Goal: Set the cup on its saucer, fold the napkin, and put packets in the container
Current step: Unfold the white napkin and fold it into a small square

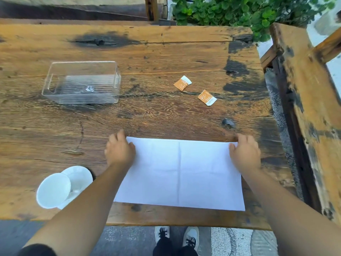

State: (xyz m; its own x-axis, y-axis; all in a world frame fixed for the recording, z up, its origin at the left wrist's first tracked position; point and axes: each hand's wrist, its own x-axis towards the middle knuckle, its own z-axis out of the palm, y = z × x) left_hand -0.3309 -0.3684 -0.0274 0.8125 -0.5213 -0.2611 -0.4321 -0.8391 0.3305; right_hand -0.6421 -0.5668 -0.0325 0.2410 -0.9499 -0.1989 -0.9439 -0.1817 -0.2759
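Observation:
A white napkin (180, 173) lies flat and unfolded near the table's front edge, with crease lines across it. My left hand (119, 149) rests on its far left corner and my right hand (244, 151) on its far right corner, fingers curled at the far edge. A white cup (53, 190) stands on a white saucer (81, 175) at the front left, beside my left forearm. Two orange-and-white packets (182, 83) (207, 97) lie on the wood beyond the napkin. A clear plastic container (83, 83) with nothing in it stands at the far left.
The worn wooden table (147, 117) ends just in front of the napkin. A wooden bench (304, 93) runs along the right side. Green plants (239, 12) grow beyond the far edge. My shoes (177, 237) show below the table.

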